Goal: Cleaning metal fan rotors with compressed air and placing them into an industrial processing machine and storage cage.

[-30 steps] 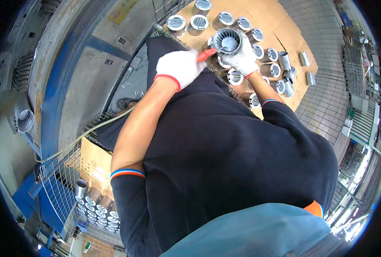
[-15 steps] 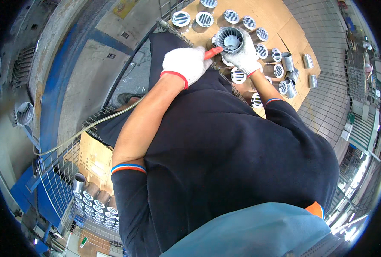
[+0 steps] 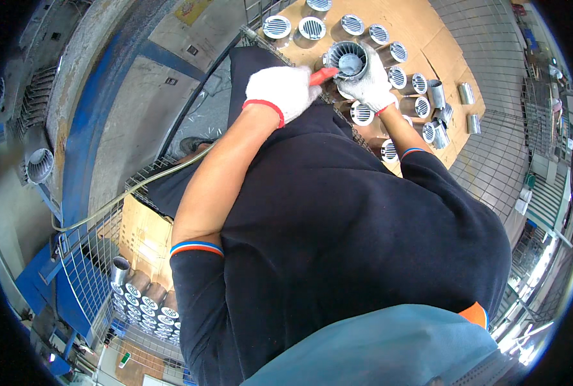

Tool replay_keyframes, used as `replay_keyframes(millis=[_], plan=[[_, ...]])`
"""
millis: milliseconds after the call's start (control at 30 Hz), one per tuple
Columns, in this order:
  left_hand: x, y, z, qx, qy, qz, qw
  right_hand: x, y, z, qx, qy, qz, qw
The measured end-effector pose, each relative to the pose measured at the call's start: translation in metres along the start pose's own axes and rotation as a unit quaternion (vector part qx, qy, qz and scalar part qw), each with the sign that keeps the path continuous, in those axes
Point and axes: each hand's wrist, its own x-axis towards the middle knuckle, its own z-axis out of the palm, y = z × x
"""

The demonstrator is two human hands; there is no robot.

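My left hand (image 3: 277, 93), in a white knitted glove with a red cuff, is closed around a tool with a red body (image 3: 324, 76). The tool's tip meets the rim of a grey metal cylinder with inner fins (image 3: 349, 62). Its open end is turned up toward me. My right hand (image 3: 370, 82), gloved the same way, grips that cylinder from its right side. Around both hands stand several metal cylinders with slotted round tops (image 3: 311, 29), on a cardboard sheet (image 3: 422, 29). A few others (image 3: 466, 94) lie on their sides at the right.
Wire mesh (image 3: 486, 167) borders the cardboard on the right. A second wire cage (image 3: 84, 273) at lower left holds stacked cylinders (image 3: 148, 305). A pale hose (image 3: 138, 186) crosses on the left, beside a blue and grey machine frame (image 3: 129, 109).
The view has shifted slightly. Both hands keep their grips, and the red tool stays at the cylinder's rim with little visible movement.
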Motion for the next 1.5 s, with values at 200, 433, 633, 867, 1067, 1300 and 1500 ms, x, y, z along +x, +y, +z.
replay_keyframes(millis=[200,433,633,867,1067,1300,1500], plan=[[-0.002,0.002,-0.006,-0.01,0.038,0.017,0.999,0.0,-0.014,-0.007,-0.015,0.002,0.016,1.0],[-0.001,-0.002,-0.007,0.013,0.033,0.023,0.999,0.001,-0.017,-0.011,-0.033,-0.021,-0.002,0.999],[0.001,-0.001,-0.015,-0.002,0.008,0.009,1.0,0.002,-0.002,0.002,-0.015,0.009,-0.018,1.0],[-0.057,-0.019,-0.071,-0.043,-0.071,0.049,0.995,0.0,-0.004,-0.023,0.002,-0.031,-0.028,0.999],[-0.226,-0.046,-0.163,-0.094,-0.174,0.018,0.98,-0.006,-0.012,-0.039,0.055,0.024,0.019,0.998],[-0.305,-0.033,-0.183,0.034,-0.118,-0.278,0.953,-0.002,-0.015,-0.028,0.037,0.03,-0.013,0.999],[-0.274,0.011,-0.156,-0.007,-0.067,0.005,0.998,0.008,-0.039,0.005,0.041,0.032,-0.027,0.998]])
